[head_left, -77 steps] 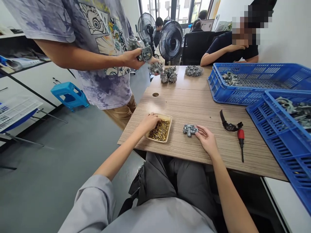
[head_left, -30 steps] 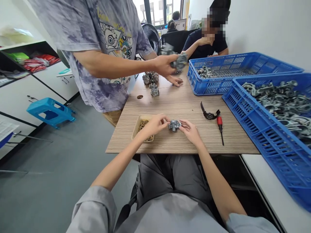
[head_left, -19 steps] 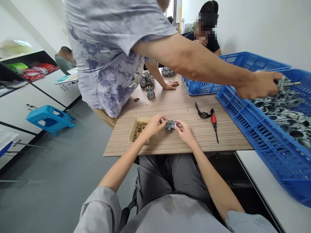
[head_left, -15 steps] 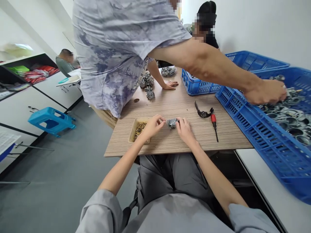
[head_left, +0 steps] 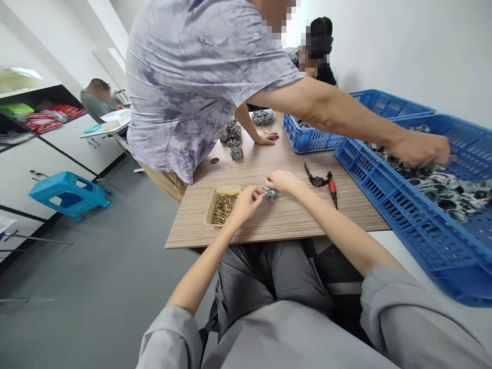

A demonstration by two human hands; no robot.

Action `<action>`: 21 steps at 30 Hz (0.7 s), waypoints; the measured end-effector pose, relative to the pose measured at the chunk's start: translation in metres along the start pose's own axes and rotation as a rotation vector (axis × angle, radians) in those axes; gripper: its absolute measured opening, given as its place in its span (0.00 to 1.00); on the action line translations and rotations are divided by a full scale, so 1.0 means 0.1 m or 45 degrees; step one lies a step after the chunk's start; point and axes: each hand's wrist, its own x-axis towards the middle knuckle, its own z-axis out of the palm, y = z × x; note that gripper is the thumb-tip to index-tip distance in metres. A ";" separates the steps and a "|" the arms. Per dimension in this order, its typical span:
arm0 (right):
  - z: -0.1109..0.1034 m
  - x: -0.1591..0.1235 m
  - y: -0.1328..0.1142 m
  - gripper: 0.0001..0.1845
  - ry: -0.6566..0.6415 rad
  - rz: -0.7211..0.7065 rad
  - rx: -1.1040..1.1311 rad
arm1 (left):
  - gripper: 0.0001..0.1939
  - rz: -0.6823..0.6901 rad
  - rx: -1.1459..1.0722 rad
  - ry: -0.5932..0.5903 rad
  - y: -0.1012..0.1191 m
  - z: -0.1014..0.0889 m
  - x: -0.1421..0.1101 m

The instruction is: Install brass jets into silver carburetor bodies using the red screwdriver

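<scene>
A small grey metal casting (head_left: 271, 192) lies on the wooden table (head_left: 292, 220) between my hands. My right hand (head_left: 282, 180) grips its far side with curled fingers. My left hand (head_left: 246, 200) is pinched against its left end, beside a beige tray of brass screws (head_left: 223, 206). Whether a screw sits in the left fingertips is too small to tell.
A standing person in a tie-dye shirt leans over the table, one hand (head_left: 421, 148) in the near blue crate of metal parts (head_left: 403, 205), the other flat on the table (head_left: 266, 137). A wristwatch (head_left: 317, 179), a red screwdriver (head_left: 332, 191), loose castings (head_left: 232, 141) and a second blue crate (head_left: 307, 138) lie beyond.
My left hand left the screw tray and joined my right hand on the casting, which my right hand now holds from above. The standing person reached across into the near blue crate.
</scene>
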 end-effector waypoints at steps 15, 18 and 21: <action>0.29 -0.23 -0.04 0.23 0.197 0.128 0.121 | 0.05 -0.379 -0.137 0.386 -0.02 0.64 0.05; 0.35 -0.21 0.12 0.19 0.241 0.137 0.297 | 0.06 -0.359 -0.303 0.553 0.06 0.76 -0.03; 0.49 -0.29 0.26 0.20 0.272 0.132 0.513 | 0.05 -0.285 -0.369 0.602 0.11 0.83 -0.08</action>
